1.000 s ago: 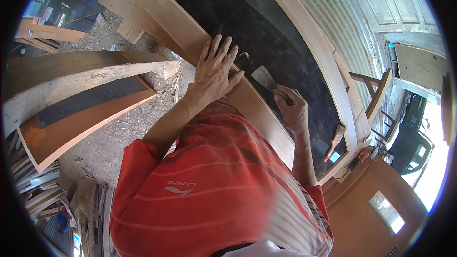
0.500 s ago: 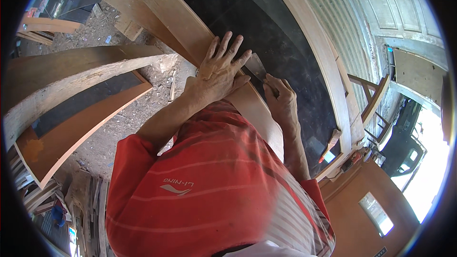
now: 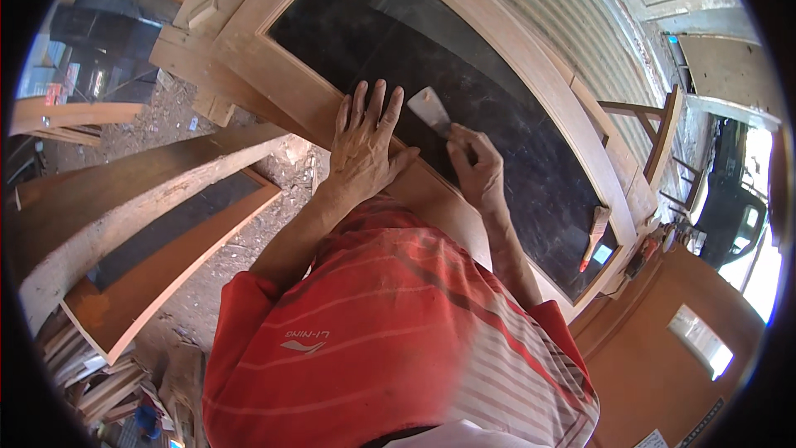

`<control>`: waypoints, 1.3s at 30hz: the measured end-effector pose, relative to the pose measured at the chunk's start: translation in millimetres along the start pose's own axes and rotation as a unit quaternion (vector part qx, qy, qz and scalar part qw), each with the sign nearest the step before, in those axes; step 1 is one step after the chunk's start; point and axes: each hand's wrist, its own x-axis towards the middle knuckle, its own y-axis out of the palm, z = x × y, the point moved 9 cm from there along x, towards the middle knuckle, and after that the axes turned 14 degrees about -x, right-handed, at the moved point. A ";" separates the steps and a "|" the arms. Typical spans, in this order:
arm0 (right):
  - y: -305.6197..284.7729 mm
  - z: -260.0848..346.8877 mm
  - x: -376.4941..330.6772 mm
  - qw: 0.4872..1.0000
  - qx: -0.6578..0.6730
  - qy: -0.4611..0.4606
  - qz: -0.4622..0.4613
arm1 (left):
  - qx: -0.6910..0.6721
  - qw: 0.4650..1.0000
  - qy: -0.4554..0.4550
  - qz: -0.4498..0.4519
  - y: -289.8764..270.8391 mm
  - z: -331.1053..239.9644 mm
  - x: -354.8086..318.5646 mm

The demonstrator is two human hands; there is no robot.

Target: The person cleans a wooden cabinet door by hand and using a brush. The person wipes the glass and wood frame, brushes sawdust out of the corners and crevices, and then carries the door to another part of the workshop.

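In front of me lies a wooden door frame (image 3: 319,104) with a dark glass panel (image 3: 506,116) set in it. My left hand (image 3: 362,148) rests with fingers stretched out across the near rail, its fingertips over the edge of the glass. My right hand (image 3: 479,168) is closed around a putty knife (image 3: 429,109), whose wide, flat blade points away to the upper left above the dark panel. The handle is mostly hidden in my fist. Whether the blade touches the glass I cannot tell.
A paintbrush (image 3: 594,239) lies at the panel's right end. A curved wooden plank (image 3: 149,191) and another panelled door (image 3: 166,274) stand to the left. Corrugated sheeting (image 3: 531,12) rises behind; a brown door (image 3: 663,323) leans at the lower right.
The view has shifted a little. The putty knife has come away from my left hand, its blade now visible more broadside. My left fingers lie closer together.
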 end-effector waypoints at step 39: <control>-295.3 -292.9 -353.7 0.788 -0.020 0.384 -0.481 | 0.113 0.985 0.012 -0.131 15.5 0.6 -10.5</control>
